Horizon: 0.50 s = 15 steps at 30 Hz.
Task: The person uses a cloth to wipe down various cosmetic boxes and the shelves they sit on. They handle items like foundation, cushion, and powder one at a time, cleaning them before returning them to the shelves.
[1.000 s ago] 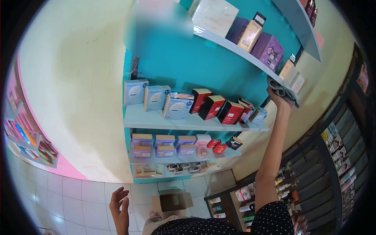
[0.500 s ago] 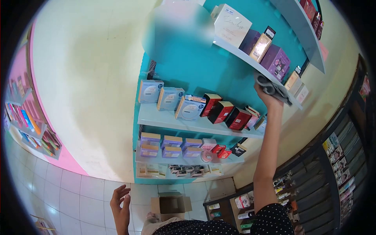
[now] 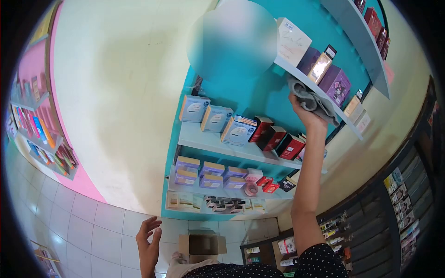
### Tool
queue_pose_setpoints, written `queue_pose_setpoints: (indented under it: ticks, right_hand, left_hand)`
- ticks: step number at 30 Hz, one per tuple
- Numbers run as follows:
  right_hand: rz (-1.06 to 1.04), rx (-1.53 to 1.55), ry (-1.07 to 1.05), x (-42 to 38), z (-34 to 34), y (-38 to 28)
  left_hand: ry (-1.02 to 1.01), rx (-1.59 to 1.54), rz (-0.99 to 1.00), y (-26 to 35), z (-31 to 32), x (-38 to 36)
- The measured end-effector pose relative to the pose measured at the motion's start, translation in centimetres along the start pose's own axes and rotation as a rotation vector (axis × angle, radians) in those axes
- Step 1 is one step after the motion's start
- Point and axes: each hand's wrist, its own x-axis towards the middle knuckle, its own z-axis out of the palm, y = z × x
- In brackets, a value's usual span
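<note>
My right hand [image 3: 306, 113] grips a folded grey cloth [image 3: 314, 103] and holds it against the underside and front edge of the upper white shelf [image 3: 296, 74]. On that shelf, just above the cloth, stand a purple box [image 3: 334, 85], a slim gold-toned box [image 3: 320, 68] and a white box [image 3: 293, 44]. My left hand [image 3: 148, 241] hangs low over the tiled floor with its fingers apart, holding nothing. Below my right forearm, the middle shelf [image 3: 204, 137] carries light blue boxes [image 3: 239, 130] and dark red boxes [image 3: 291, 147].
Lower shelves hold lilac boxes [image 3: 211, 180] and small red boxes [image 3: 270, 186]. An opened cardboard box [image 3: 185, 245] sits on the floor by my feet. Dark racks [image 3: 371, 213] with products line the right, and a pink display [image 3: 44, 125] stands left. A round blur hides part of the wall.
My right hand has slid the cloth left along the upper shelf's edge. The view has shifted, so the shelves appear further right. My left hand stays low and open.
</note>
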Motion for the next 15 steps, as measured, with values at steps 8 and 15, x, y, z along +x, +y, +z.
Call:
queue_pose_setpoints:
  ticks: [8, 15]
  right_hand:
    - [0.174, 0.018, -0.118, 2.7, 2.8, 9.0]
    - [0.375, 0.097, -0.173, 4.3, 4.1, 14.5]
  left_hand:
    - [-0.026, -0.002, 0.021, -0.2, 0.4, 0.1]
    - [0.040, 0.027, 0.043, -0.5, 0.1, -0.7]
